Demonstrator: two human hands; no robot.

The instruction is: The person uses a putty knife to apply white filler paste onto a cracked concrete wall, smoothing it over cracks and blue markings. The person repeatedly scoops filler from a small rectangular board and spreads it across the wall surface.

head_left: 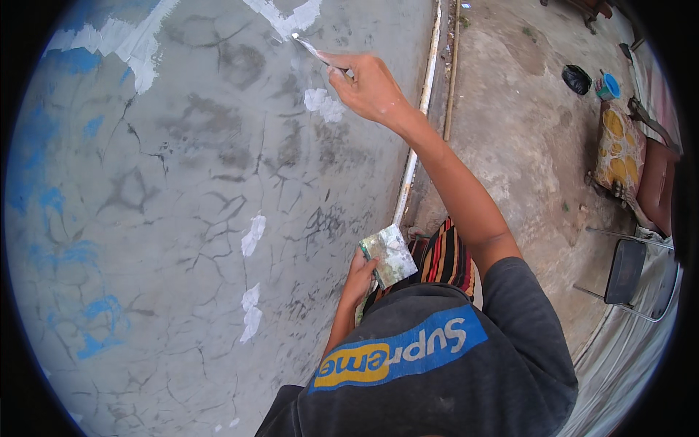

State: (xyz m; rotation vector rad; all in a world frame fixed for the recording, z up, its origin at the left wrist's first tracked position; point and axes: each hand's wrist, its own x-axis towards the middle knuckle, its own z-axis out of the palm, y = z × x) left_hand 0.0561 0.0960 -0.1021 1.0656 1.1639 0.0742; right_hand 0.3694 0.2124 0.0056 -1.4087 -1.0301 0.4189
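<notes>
My right hand is raised to the cracked grey wall, its fingers closed round a narrow putty knife. A dab of white filler sits on the knife's tip, close to a white filler patch at the top. Whether the tip touches the wall I cannot tell. Lower down, near my body, my left hand grips a square board smeared with white and grey, its thumb lying on the face. Another filler patch shows just below my right hand.
A white pipe runs along the wall's foot. On the dirt floor to the right are a black plastic bag, a blue bucket, a yellow patterned cushion and a metal-framed chair. Pale sheeting hangs at lower right.
</notes>
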